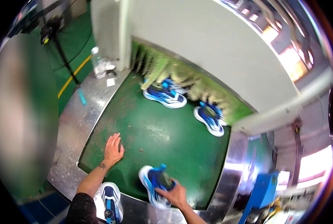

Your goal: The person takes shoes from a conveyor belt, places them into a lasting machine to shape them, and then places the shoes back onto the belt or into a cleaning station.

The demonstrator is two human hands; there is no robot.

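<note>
With my right hand point(176, 194) I grip a blue and white sneaker point(151, 183) by its heel end, at the near edge of the green conveyor belt point(144, 134). My left hand point(113, 151) is over the belt's left side, fingers stretched out, holding nothing. Below my left forearm, a white and dark sneaker with a blue strap point(109, 201) rests on the metal edge. Farther off, blue and white sneakers point(166, 98) lie under the fringe curtain, and another sneaker point(210, 118) lies to their right, partly covered by the strands.
A pale green fringe curtain point(196, 82) hangs from a grey machine housing point(207, 44). On the left metal ledge point(75, 128) are a clear plastic bottle point(98, 64) and a teal-handled tool point(82, 97). A black fan point(51, 28) stands beyond; a large blurred shape fills the far left.
</note>
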